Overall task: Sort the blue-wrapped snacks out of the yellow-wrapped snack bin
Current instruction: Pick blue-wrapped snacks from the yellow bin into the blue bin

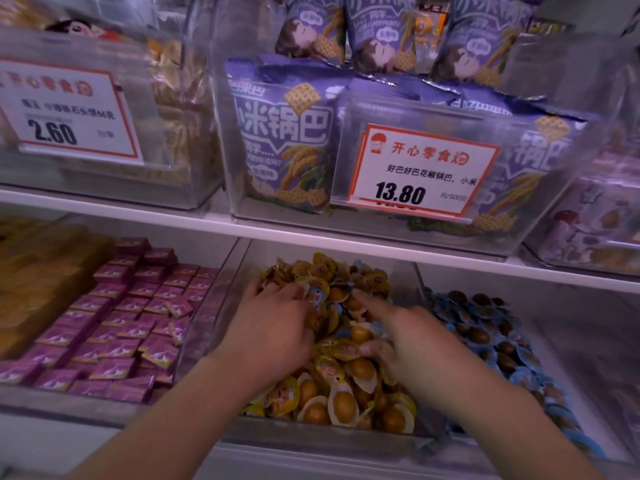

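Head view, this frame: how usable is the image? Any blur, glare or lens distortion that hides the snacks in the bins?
Head view: centre fairly sharp, left hand and right hand readable in the yellow-wrapped snack bin; edges smeared, the blue-wrapped snacks soft; wide-angle bowing tilts the shelf edge; purple cast overall; mild sheen on clear bin fronts.

A white shelf (pixel 138 211) runs across the middle of the frame, with clear boxes (pixel 221 188) sitting on it. Below, more clear bins (pixel 311 439) sit side by side, holding snacks.
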`<state>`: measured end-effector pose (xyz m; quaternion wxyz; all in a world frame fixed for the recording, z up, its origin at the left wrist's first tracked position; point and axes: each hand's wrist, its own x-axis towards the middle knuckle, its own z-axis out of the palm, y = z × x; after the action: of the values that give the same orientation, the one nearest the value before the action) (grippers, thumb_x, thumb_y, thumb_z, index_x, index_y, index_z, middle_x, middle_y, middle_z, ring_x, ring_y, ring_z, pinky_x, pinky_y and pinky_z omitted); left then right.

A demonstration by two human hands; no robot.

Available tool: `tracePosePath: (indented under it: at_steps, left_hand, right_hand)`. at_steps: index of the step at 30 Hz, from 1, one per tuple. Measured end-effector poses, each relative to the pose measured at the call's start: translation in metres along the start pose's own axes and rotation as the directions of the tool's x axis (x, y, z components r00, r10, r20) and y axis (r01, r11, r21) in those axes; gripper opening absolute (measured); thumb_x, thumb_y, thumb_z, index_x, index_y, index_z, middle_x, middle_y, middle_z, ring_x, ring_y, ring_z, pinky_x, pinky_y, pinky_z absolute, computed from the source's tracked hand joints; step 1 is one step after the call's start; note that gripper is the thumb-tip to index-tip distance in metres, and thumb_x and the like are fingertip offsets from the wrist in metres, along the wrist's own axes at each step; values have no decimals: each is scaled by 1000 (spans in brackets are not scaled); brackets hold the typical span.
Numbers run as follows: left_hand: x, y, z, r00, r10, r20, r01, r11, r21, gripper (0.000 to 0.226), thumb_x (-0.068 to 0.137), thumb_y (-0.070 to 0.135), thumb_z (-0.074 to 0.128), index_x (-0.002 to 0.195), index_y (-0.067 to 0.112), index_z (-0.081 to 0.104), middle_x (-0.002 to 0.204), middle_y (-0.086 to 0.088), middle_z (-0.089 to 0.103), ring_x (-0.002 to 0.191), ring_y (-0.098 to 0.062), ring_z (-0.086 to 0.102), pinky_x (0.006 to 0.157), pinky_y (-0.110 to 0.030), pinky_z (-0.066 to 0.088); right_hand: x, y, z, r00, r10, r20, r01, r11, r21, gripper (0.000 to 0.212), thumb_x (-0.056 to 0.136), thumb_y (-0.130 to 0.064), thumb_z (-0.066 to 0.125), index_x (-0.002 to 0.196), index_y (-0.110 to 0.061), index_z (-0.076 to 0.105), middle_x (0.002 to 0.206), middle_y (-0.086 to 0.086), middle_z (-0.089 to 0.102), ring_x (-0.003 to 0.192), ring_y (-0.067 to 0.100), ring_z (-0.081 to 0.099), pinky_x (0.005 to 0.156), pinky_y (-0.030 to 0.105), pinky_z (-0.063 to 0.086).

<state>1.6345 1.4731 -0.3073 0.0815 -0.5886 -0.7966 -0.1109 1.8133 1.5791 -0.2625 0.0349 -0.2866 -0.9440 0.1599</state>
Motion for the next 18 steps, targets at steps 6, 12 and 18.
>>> tracePosePath:
  at_steps: [6, 12, 18]
  left_hand:
    - [2, 7, 5, 982, 189, -21, -190, 975, -115, 32, 85, 44, 40, 101, 32, 65, 107, 10, 58, 97, -18, 56, 97, -37, 38]
    - [14, 8, 16, 998, 40, 51, -33, 991, -131, 49, 95, 51, 40, 141, 37, 44, 142, 10, 47, 121, -20, 51, 105, -39, 36]
    - [24, 8, 18, 991, -130, 27, 130, 992, 12, 41, 90, 49, 46, 126, 31, 53, 125, 2, 59, 111, -27, 53, 94, -41, 42]
  right_hand:
    - [4, 1, -9, 999, -21, -37, 26, 991, 130, 47, 98, -26, 55, 141, -44, 45, 94, -7, 66, 55, -6, 53, 50, 6, 40]
    - [7, 11, -12, 955, 98, -280, 27, 911, 411, 31, 101, -14, 46, 113, -38, 60, 83, -10, 68, 57, 4, 59, 52, 18, 46]
    - [7, 8, -3, 958, -4, -288, 54, 985, 165, 42, 94, -13, 49, 131, -30, 58, 106, -6, 65, 72, -8, 58, 65, 3, 40]
